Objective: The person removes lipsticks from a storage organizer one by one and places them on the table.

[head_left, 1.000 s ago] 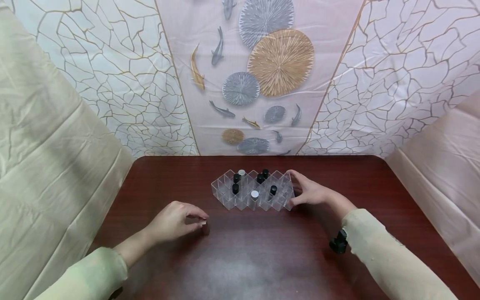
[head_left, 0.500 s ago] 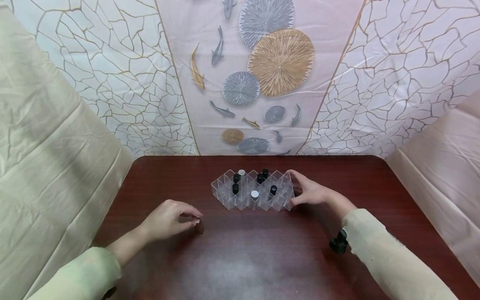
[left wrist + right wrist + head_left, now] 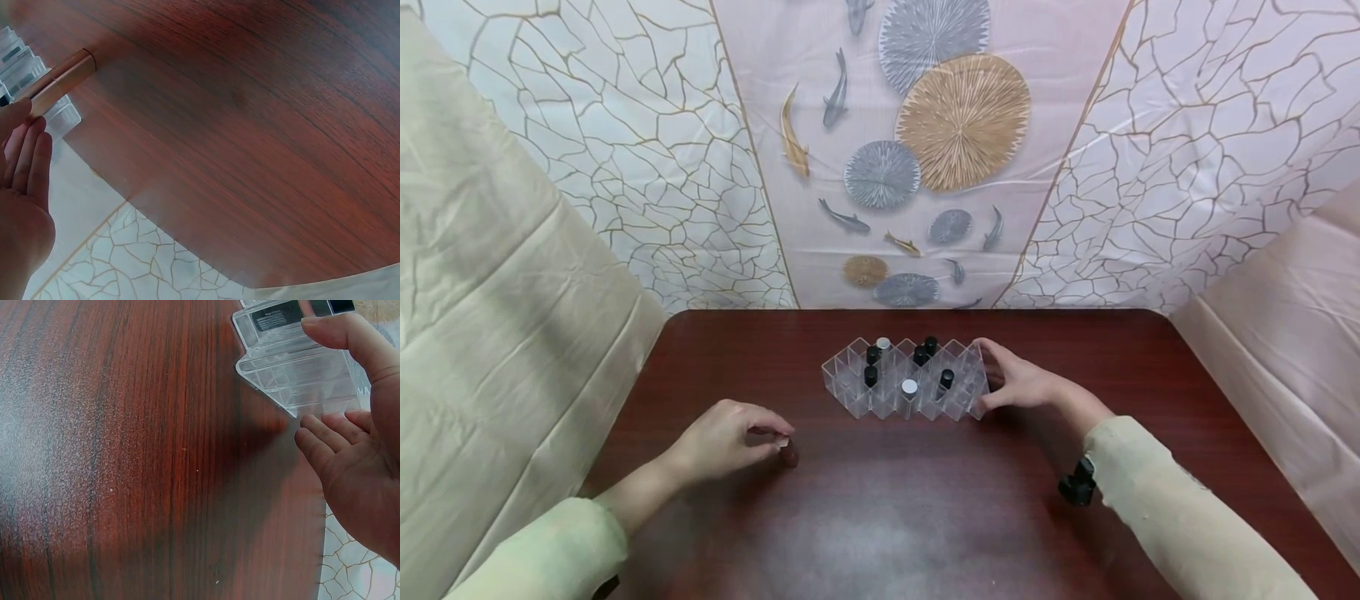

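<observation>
My left hand (image 3: 722,442), left of centre over the table, pinches a slim copper-brown lipstick tube (image 3: 62,82) between thumb and fingers. In the head view only a pale end and the reddish-brown body of the lipstick tube (image 3: 788,453) show beyond the fingertips. A clear lipstick organizer (image 3: 887,407) with zigzag compartments stands farther back. Several black-capped tubes (image 3: 871,377) and two with white tops, one being the front white-topped tube (image 3: 910,388), sit in it. My right hand (image 3: 1026,383) grips the organizer's right end, with the thumb (image 3: 325,331) on one side and fingers at the other.
The dark red wooden table (image 3: 880,517) ends at the back against a patterned cloth (image 3: 887,242). Beige fabric walls (image 3: 497,333) slope along both sides. Black straps with small devices (image 3: 1078,483) sit at the wrists.
My left hand has drawn leftward, away from the organizer, with the lipstick tube still pinched. My right hand and the organizer have stayed in place.
</observation>
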Demonstrator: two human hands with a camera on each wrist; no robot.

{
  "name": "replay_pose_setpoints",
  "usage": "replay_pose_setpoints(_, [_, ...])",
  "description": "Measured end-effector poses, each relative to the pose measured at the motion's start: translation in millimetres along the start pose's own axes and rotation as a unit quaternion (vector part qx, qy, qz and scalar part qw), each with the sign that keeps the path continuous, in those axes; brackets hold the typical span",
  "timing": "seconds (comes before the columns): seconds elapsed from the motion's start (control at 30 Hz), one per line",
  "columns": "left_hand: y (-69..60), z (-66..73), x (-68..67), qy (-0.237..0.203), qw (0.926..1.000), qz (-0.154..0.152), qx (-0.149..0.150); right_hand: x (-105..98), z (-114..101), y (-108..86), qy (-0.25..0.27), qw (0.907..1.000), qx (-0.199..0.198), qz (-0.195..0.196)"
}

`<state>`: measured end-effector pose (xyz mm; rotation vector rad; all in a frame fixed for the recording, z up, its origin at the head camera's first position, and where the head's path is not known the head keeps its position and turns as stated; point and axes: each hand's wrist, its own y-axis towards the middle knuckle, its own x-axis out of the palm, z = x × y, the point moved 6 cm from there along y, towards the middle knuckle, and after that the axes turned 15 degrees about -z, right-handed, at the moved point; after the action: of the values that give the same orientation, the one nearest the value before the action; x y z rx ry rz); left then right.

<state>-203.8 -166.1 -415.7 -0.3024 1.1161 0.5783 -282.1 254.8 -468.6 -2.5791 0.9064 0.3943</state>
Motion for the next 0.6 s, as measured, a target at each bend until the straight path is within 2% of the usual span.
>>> replay_pose_setpoints(0.47, [0.6,1.8,0.6,0.020,0.9995,0.012,0.022,-0.7,0.2,0.4,0.003,1.0000,-0.003,-0.001])
replay_pose_setpoints(0.6, [0.0,2.7,0.0,0.023,0.9995,0.007,0.021,-0.3,-0.2,0.3,0.002,1.0000,-0.001,-0.002])
